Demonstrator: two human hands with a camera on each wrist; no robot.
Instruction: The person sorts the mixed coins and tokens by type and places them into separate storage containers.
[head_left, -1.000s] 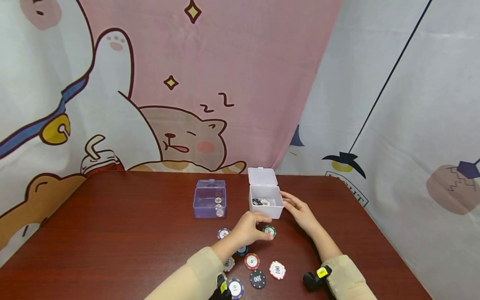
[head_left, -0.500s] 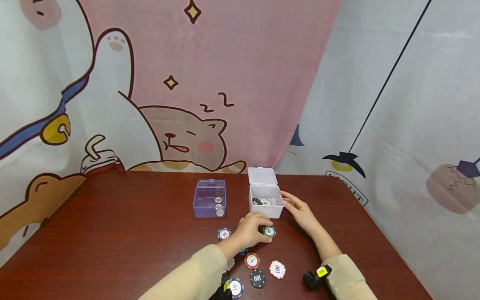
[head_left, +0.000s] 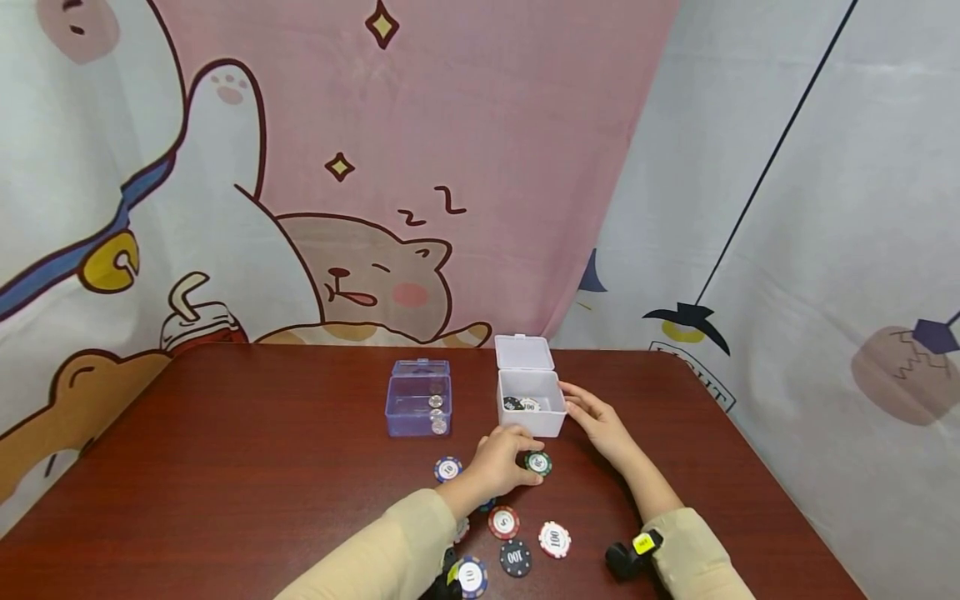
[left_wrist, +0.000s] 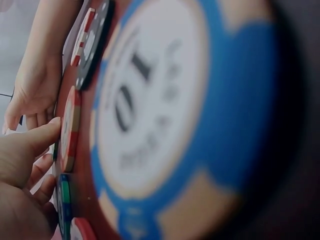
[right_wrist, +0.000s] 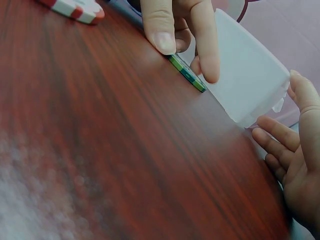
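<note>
My left hand (head_left: 497, 463) is at a green-edged poker chip (head_left: 537, 463) on the table, thumb and fingers pinching its edges. In the right wrist view that chip (right_wrist: 187, 73) lies flat, the thumb at its near edge. Just behind it stands an open white plastic box (head_left: 543, 426) holding a black chip (head_left: 513, 403) and a white chip (head_left: 530, 405). My right hand (head_left: 606, 429) rests its fairly straight fingers against the box's right side. In the left wrist view a blue "10" chip (left_wrist: 155, 95) fills the foreground, large and blurred.
Left of the white box, an open blue translucent box (head_left: 408, 423) contains several silver coins (head_left: 437, 414). Towards the front of the table (head_left: 262, 467) lie a blue chip (head_left: 448, 469), a red chip (head_left: 504, 522), a black chip (head_left: 515, 557) and a red-and-white chip (head_left: 555, 540). My left forearm partly covers others.
My left thumb and fingers have come in round the green chip, the hand edging right. The right hand stays at the box, and both boxes stand where they were.
</note>
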